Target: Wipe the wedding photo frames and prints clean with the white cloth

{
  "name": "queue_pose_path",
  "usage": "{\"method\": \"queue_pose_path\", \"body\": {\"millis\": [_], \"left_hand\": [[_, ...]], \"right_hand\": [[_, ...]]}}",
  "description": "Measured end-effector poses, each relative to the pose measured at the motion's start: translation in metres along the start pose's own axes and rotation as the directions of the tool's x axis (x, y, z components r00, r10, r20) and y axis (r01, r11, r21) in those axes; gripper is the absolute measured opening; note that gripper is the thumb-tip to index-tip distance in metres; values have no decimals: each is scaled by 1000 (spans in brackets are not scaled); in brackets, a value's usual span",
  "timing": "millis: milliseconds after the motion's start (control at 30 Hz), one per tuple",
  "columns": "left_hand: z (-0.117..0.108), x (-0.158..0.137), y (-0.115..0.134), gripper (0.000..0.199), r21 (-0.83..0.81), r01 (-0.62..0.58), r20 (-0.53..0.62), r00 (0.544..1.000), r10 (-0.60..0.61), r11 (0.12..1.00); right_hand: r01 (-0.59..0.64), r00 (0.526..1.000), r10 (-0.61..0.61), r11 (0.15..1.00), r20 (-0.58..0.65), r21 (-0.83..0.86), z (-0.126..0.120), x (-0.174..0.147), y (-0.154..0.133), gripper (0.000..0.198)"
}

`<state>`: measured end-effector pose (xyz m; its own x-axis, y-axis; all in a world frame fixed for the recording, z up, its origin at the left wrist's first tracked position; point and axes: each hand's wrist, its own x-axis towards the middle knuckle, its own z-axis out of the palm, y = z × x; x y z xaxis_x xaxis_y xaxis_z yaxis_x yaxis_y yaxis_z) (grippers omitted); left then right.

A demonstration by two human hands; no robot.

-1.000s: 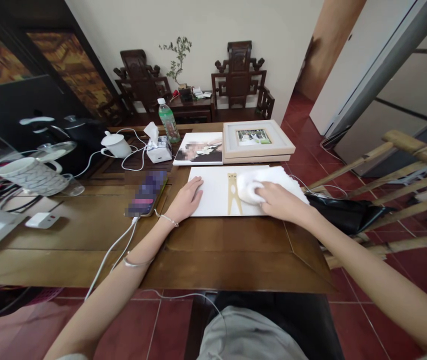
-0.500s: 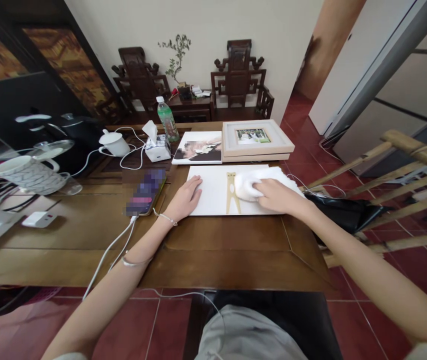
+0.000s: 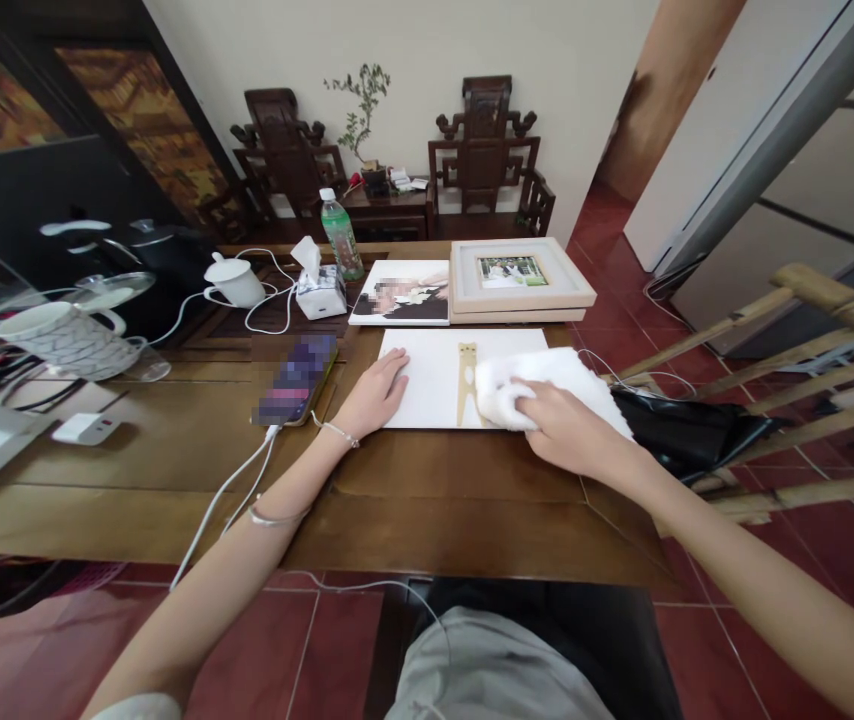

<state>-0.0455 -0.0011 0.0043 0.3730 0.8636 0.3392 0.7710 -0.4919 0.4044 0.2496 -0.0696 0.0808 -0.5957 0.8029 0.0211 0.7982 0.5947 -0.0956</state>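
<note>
On the wooden table lies a flat white panel with a tan, long-legged animal figure on its middle. My left hand rests on the panel's left edge, fingers stretched out. A fluffy white cloth covers the panel's right part, and my right hand grips it at the near side. The cloth's left end touches or partly overlaps the figure's right leg.
Behind the panel lie a photo print and stacked picture frames. A phone on a cable, a tissue box, a bottle and a patterned mug stand leftward. A bamboo chair is at right.
My right hand has moved slightly right and toward me with the cloth, which now spreads wider over the panel's right side. My left hand stays on the panel's left edge.
</note>
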Motion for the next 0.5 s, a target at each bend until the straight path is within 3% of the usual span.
{"method": "queue_pose_path", "body": {"millis": [133, 233, 500], "left_hand": [[0, 0, 1, 44, 5, 0, 5, 1000, 0, 1000], [0, 0, 0, 44, 4, 0, 3, 1000, 0, 1000], [0, 1, 1, 42, -23, 3, 2, 1000, -3, 1000]], "right_hand": [[-6, 995, 1, 998, 98, 56, -10, -32, -15, 23], [-43, 991, 34, 996, 126, 72, -15, -29, -11, 22], [-210, 977, 213, 971, -21, 115, -12, 75, 18, 19]]}}
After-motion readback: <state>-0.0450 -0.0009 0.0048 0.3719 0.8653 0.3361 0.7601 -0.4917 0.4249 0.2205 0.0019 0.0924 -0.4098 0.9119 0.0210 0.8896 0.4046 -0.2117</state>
